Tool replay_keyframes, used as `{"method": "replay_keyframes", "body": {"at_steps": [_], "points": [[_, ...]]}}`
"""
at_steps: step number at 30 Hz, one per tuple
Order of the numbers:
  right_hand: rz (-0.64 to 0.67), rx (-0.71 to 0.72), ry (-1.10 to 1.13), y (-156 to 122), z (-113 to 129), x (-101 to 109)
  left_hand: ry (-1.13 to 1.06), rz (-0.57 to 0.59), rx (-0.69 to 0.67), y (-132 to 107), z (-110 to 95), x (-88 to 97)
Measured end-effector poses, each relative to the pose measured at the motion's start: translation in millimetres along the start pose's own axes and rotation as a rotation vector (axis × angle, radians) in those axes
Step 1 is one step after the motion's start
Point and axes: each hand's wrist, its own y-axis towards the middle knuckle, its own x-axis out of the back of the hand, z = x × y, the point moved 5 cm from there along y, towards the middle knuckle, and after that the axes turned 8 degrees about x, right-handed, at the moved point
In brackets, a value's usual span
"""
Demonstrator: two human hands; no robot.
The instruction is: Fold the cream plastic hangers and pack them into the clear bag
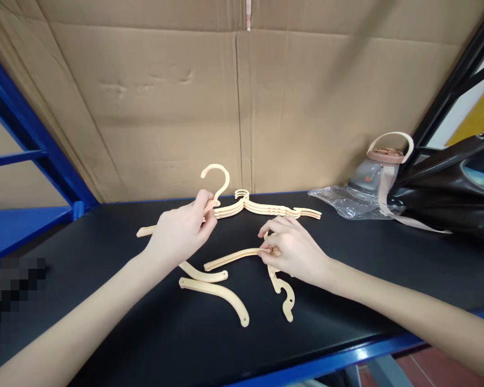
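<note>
Pinched in my left hand (183,228) is a cream plastic hanger hook (221,172), its curved end pointing up. My right hand (292,247) has its fingertips closed on one end of a slim curved hanger arm (234,259). Beneath that hand a notched hanger piece (289,306) pokes out toward me, partly covered. Two loose curved hanger arms lie near my left wrist: a front one (221,293) and another (210,276) partly behind the wrist. Behind both hands rests a stack of assembled hangers (266,208), its left side partly hidden by my left hand.
A cardboard wall (165,107) backs the black tabletop (145,333), which has a blue metal front edge (358,355). At the back right are a water bottle (375,169) with a strap, clear plastic wrap (334,201) and a black bag (447,188). A blue frame (36,118) stands left.
</note>
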Motion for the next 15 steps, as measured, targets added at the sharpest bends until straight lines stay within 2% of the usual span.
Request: {"method": "replay_keyframes", "body": {"at_steps": [3,7,12,15], "points": [[-0.078,-0.059,0.143,1,-11,9,-0.151,0.093,0.089,8,13,-6.6],[-0.105,-0.159,0.262,1,-25,19,-0.46,0.107,0.169,13,24,-11.2],[-0.169,-0.223,0.31,-3,-38,31,-0.623,0.083,0.163,10,20,-8.0],[-0.208,-0.289,0.508,-5,-48,35,-0.766,0.122,0.11,6,10,-5.2]]}}
